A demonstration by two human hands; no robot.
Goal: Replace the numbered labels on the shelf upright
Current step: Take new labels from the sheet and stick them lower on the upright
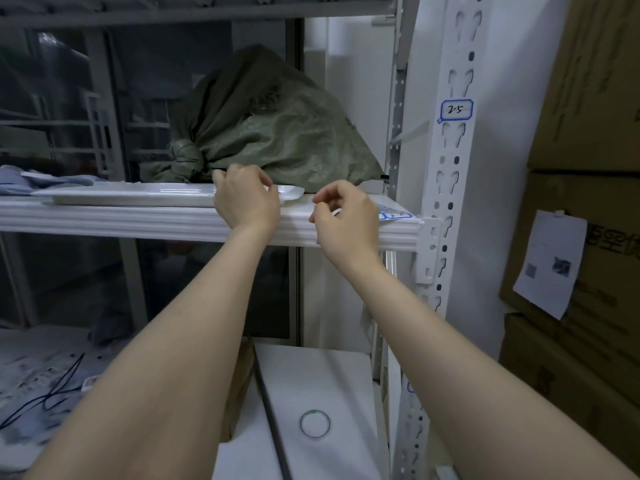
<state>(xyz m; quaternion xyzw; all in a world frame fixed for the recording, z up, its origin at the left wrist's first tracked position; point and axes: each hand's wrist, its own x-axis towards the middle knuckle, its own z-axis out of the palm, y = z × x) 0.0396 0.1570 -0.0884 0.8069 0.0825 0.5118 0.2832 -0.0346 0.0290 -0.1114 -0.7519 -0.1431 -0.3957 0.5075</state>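
Note:
A blue-bordered label marked "2-5" [457, 110] is stuck on the white slotted shelf upright [446, 188]. A sheet of blue-bordered labels [394, 213] lies at the right end of the white shelf [138, 221], partly under my right hand. My right hand [346, 216] hovers over the shelf's front edge with curled fingers, pinching a small white piece that looks like a label [336, 212]. My left hand [246, 200] is beside it, fingers curled over the end of a white tray [138, 195]; nothing shows in its grip. Another blue label [410, 388] peeks out low on the upright behind my right forearm.
A tied green sack [277, 133] fills the shelf behind my hands. Stacked cardboard boxes [588, 133] stand to the right, with a paper slip [549, 265] stuck on one. Below are white boxes [311, 375], a ring [314, 423] and loose cables [45, 400].

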